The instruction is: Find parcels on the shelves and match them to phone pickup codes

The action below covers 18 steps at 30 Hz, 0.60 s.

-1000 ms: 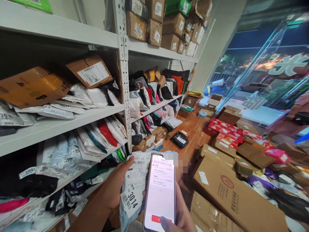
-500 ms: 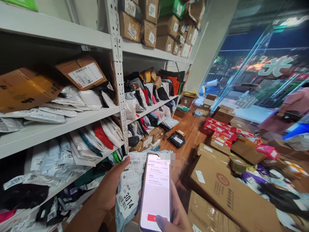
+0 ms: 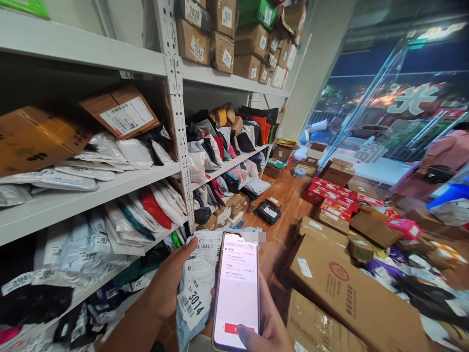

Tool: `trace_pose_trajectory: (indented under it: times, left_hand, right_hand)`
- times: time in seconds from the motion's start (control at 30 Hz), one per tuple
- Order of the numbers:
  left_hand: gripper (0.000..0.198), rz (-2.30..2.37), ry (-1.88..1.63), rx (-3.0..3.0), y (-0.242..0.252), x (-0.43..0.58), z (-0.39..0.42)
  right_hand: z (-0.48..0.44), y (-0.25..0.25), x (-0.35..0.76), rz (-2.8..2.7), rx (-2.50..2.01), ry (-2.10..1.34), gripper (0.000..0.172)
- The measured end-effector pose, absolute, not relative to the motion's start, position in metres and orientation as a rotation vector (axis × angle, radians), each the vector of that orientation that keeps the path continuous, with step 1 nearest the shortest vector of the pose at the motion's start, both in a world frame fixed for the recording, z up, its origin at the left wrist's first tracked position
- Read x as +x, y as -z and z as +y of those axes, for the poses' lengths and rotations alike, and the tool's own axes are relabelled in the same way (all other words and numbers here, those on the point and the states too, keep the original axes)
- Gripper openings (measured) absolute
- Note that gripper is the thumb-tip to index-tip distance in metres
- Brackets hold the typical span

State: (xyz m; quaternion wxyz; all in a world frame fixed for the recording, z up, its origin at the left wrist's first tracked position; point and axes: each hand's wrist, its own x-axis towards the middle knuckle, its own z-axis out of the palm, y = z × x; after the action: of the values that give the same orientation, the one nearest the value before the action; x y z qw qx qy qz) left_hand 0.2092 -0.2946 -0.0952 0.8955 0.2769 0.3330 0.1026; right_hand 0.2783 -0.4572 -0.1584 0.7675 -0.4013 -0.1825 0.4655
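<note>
My left hand [image 3: 166,283] grips a pale blue mailing bag [image 3: 200,278] by its left edge, thumb on top. A white shipping label with barcodes and a sticker [image 3: 193,304] reading 3014 face up on the bag. Beside it my right hand [image 3: 269,318] holds a smartphone [image 3: 235,288] upright, overlapping the bag's right part. On the lit screen are two list entries ending in 3014 and 3015. My right thumb lies over the red button at the bottom of the screen. The fingers behind the phone are mostly hidden.
White metal shelving [image 3: 176,112] packed with bagged parcels and boxes runs along the left. On the right, large cartons [image 3: 340,293], red boxes [image 3: 331,193] and loose packages cover the floor. A black parcel [image 3: 268,212] lies on the wooden floor ahead. A person in pink [image 3: 439,156] stands near the glass.
The view has shifted very slightly. Both hands keep their hold on the bag and the phone, and my right thumb stays at the red button.
</note>
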Motion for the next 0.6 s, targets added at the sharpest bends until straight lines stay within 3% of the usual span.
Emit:
trace_pose_trajectory:
  times: [0.6]
  left_hand:
    - [0.056,0.667,-0.210,0.582,0.0998,0.2107,-0.2898]
  right_hand:
    - [-0.4556,0.1666,0.2814,-0.385,-0.895,-0.982,0.123]
